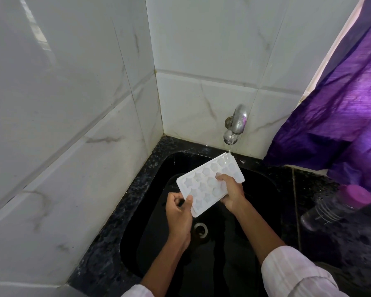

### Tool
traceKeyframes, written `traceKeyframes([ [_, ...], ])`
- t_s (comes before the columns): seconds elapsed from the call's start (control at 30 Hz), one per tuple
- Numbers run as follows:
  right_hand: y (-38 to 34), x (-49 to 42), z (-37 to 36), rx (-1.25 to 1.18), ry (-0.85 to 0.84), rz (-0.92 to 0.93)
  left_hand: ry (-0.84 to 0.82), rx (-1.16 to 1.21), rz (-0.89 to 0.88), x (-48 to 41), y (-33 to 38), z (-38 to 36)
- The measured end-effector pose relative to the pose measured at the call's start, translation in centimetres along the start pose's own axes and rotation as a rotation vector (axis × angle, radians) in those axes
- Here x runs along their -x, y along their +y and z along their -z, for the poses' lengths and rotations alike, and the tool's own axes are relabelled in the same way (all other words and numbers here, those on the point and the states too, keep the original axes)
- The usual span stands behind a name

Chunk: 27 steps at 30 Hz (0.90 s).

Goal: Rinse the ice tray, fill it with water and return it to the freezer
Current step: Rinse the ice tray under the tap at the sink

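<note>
I hold the ice tray (204,185) over the black sink (266,189) with both grips. My left grip (178,213) pinches its near corner, thumb on the rim and fingers curled underneath. My right grip (231,191) clasps the long side to my right, its fingers hooked over the top onto the star-shaped cells. The tray's long axis runs away from my left grip, up and to the right, and its far corner lies just under the spout of the tap (236,125), beyond my right grip, which is the nearer of the two to it. I judge this to be the rinse: to wet all the cells I would have to slide the tray along that axis under the spout. The stream is thin and hard to make out, and I cannot tell whether any cell holds water. My fingers under the tray are hidden, and the freezer is out of view. A purple-capped bottle (334,209) lies on the desk (107,249), well to the right of my right grip.
</note>
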State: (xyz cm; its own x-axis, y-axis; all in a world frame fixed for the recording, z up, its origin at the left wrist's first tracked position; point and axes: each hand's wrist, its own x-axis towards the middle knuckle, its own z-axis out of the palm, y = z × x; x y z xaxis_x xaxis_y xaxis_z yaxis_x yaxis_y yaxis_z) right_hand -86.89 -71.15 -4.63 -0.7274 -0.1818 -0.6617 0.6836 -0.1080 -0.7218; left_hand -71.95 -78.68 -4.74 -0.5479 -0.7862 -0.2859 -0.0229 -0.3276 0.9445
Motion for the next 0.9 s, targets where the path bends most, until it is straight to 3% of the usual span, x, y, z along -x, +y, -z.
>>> traceKeyframes([
  [0.13, 1.1, 0.6, 0.8, 0.106, -0.112, -0.112, -0.023, -0.332, -0.394, 0.2, 0.6, 1.1],
  [0.3, 2.8, 0.1, 1.9, 0.177, -0.092, -0.144, -0.352, -0.759, -0.862, 0.1, 0.3, 4.0],
  [0.43, 3.3, 0.2, 2.3, 0.218, -0.065, -0.127, -0.444, -1.075, -1.267, -1.2, -1.2, 6.0],
  [0.47, 3.3, 0.3, 2.3, 0.227, -0.057, -0.117, -0.432, -1.090, -1.257, -1.5, -1.5, 6.2],
  [0.53, 3.3, 0.4, 2.4, 0.220, -0.050, -0.110, -0.355, -0.938, -1.006, -1.3, -1.3, 6.0],
  [0.73, 2.1, 0.5, 2.3, 0.113, 0.017, -0.074, 0.180, -0.302, -0.276, -1.6, 0.2, 2.4],
  [0.8, 1.3, 0.5, 2.4, 0.045, 0.030, -0.055, 0.227, -0.016, -0.054, -2.0, 0.2, 1.1],
  [0.9, 0.0, 0.6, 2.4, -0.040, -0.029, -0.043, 0.219, 0.304, 0.125, -1.9, 0.7, -1.0],
])
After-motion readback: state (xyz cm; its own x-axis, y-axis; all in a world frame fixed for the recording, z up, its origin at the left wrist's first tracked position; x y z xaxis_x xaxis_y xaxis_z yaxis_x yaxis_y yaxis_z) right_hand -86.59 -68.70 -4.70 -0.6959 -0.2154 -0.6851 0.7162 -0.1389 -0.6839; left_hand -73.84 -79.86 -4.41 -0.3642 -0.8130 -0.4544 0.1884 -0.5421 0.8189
